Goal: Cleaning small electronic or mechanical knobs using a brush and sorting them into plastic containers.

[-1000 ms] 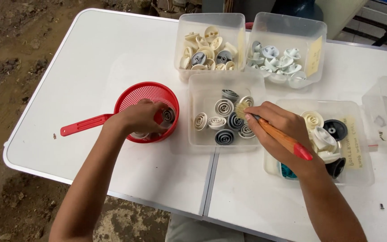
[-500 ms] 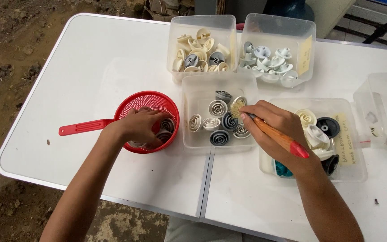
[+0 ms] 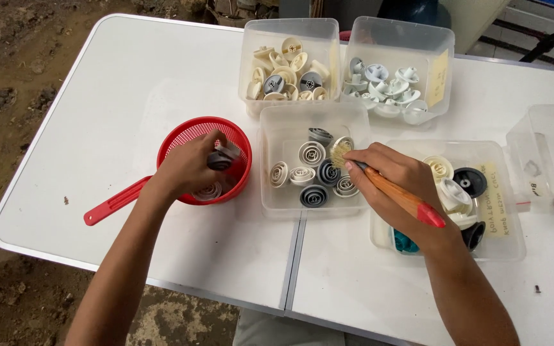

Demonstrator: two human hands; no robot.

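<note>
The white folding surface runs to a rounded edge at the left and near side, with bare dirt ground beyond it; a seam splits it down the middle near the person. The far-left stretch of the surface is open, and so is the near strip in front of the tubs.

The left hand reaches into a red strainer standing left of centre, its long red handle pointing near-left toward the edge. The fingers are clamped on a small grey round knob inside the bowl, with a pale knob lying just beneath it.

The right hand holds an orange-handled brush with a red tip on its end, fingers closed around the shaft; the bristle end touches a pale round knob at the far-right part of the middle clear tub. That tub sits just right of the strainer and holds ribbed circular knobs, white and grey, lying flat in a loose cluster.

Two more clear tubs stand far of it, side by side: the left one with cream knobs, the right one with white ones. A fourth tub, partly under the right wrist, holds white, black and teal parts. Another clear container sits at the right edge
</note>
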